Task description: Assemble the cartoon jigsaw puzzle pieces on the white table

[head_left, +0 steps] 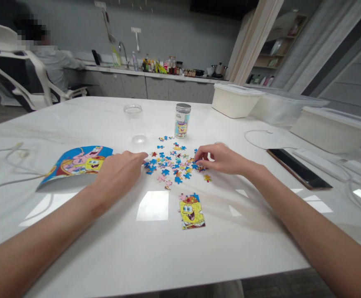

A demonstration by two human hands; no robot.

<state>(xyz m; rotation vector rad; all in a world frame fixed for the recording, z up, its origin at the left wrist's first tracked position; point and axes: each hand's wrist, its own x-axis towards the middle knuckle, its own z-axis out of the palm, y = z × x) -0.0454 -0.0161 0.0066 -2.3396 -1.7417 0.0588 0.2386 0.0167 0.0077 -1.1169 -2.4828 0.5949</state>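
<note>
Several loose puzzle pieces [171, 162], mostly blue, lie scattered mid-table. My left hand [120, 171] rests palm down at the pile's left edge, fingertips touching the nearest pieces, fingers together. My right hand [222, 158] sits at the pile's right edge with thumb and fingers pinched on a small piece. A partly joined puzzle section [192, 212] showing a yellow cartoon figure lies nearer me. A curled reference picture [78, 162] lies to the left. A lidded puzzle tube [182, 120] stands behind the pile.
A clear cup [133, 120] stands beside the tube. A phone [298, 169], cables and white plastic bins [236, 100] fill the table's right side. A cable [3, 155] lies far left. A person sits at the back left near a white chair [15, 66].
</note>
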